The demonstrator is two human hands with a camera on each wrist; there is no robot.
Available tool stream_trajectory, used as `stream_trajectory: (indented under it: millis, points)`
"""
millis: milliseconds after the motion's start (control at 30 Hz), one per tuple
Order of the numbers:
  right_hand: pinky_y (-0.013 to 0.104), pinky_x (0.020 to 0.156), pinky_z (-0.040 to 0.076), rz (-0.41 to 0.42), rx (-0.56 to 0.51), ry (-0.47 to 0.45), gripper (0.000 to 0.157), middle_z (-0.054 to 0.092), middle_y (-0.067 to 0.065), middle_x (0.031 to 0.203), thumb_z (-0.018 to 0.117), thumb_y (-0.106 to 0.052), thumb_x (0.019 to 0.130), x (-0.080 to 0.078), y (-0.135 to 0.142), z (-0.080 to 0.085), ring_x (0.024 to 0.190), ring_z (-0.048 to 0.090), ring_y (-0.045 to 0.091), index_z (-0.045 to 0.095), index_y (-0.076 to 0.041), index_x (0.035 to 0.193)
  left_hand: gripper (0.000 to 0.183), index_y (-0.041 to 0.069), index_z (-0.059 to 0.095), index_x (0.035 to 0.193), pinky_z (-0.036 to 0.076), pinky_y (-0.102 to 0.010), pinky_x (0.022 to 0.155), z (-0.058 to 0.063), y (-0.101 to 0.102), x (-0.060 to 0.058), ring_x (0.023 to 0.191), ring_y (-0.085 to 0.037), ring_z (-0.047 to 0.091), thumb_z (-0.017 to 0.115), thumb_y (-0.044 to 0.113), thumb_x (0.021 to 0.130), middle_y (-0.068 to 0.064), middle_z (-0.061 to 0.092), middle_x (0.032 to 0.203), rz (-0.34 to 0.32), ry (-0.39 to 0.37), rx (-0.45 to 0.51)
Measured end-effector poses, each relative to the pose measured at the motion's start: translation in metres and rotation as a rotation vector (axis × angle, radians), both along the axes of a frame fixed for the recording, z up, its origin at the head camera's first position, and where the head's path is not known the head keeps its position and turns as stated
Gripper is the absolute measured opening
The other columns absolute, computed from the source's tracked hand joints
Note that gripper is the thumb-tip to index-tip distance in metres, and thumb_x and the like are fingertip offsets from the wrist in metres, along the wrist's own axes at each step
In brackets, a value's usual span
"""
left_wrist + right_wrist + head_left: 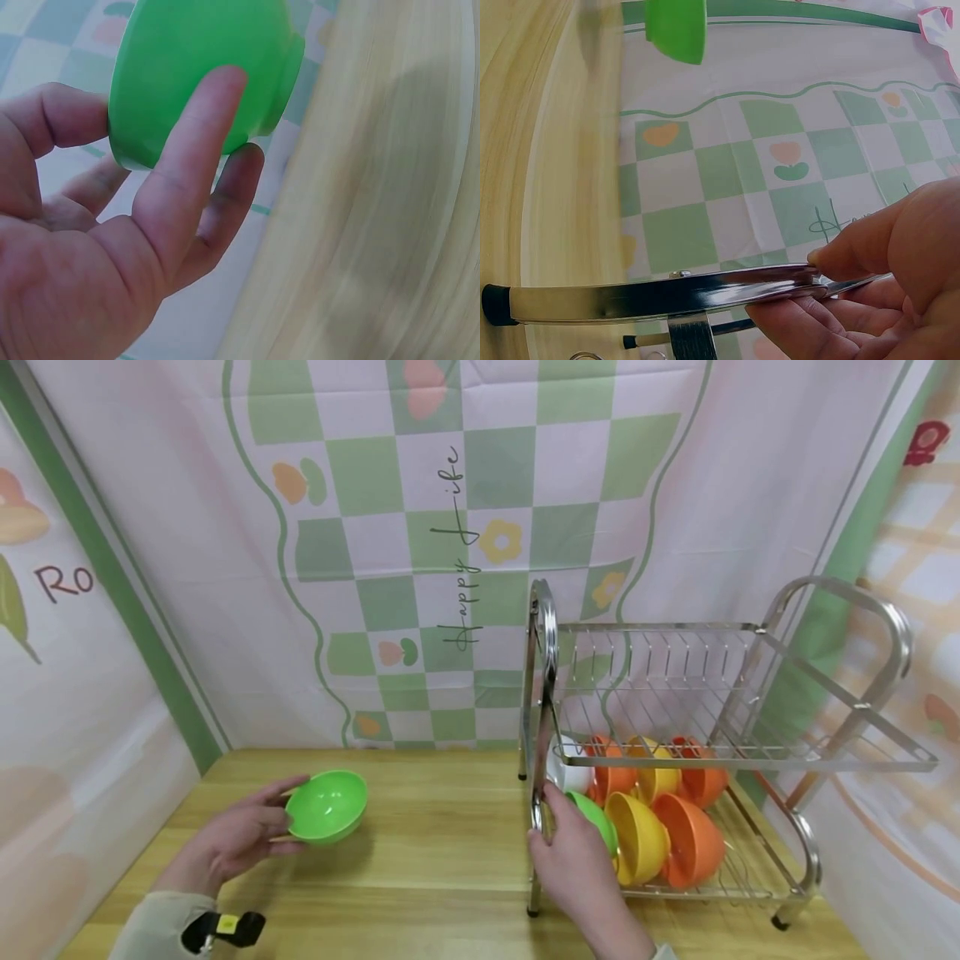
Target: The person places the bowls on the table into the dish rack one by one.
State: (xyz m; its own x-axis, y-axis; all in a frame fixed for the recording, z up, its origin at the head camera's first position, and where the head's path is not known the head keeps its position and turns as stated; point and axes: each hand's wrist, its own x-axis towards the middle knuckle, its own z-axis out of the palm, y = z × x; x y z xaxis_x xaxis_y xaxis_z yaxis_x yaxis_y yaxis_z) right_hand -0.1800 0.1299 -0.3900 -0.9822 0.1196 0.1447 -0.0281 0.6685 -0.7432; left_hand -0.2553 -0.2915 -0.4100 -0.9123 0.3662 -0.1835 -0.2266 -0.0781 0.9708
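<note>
My left hand (243, 839) holds a small green bowl (327, 807) by its side, above the left part of the table. The left wrist view shows the bowl (202, 60) tilted, with thumb and fingers spread around its wall and base. On the right stands a two-tier metal dish rack (750, 765). Its left upright (652, 298) is pinched between the thumb and fingers of my right hand (581, 864). Behind that hand, a second green bowl (597, 822), partly hidden, stands on edge in the lower tier.
Beside the second green bowl stand a yellow bowl (639, 839) and an orange bowl (688, 841). A white bowl (570, 763) and several orange and yellow ones form the row behind. Patterned cloth (498, 602) hangs at the back and sides of the wooden table (442, 827).
</note>
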Motion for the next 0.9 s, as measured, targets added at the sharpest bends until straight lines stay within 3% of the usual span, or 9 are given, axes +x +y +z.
stream_trajectory:
  millis: [433, 900]
  points:
    - [0.030, 0.045, 0.049, 0.007, -0.032, -0.010, 0.069, 0.047, 0.019, 0.146, 0.065, -0.012, 0.093, 0.001, 0.000, 0.001, 0.051, 0.050, 0.016, 0.034, -0.007, 0.154, 0.081, -0.001, 0.013, 0.156, 0.053, -0.054, 0.093, 0.008, 0.023, 0.015, 0.106, -0.032, 0.058, 0.051, -0.009, 0.085, -0.036, 0.004, 0.154, -0.027, 0.031, 0.008]
    - [0.030, 0.046, 0.050, 0.010, -0.042, -0.013, 0.068, 0.046, 0.018, 0.148, 0.065, -0.012, 0.093, 0.002, 0.000, 0.000, 0.055, 0.051, 0.016, 0.035, -0.007, 0.153, 0.078, -0.001, 0.021, 0.155, 0.051, -0.060, 0.092, 0.017, 0.070, 0.041, 0.113, -0.036, 0.055, 0.054, -0.009, 0.085, -0.033, 0.007, 0.156, -0.071, 0.057, 0.034]
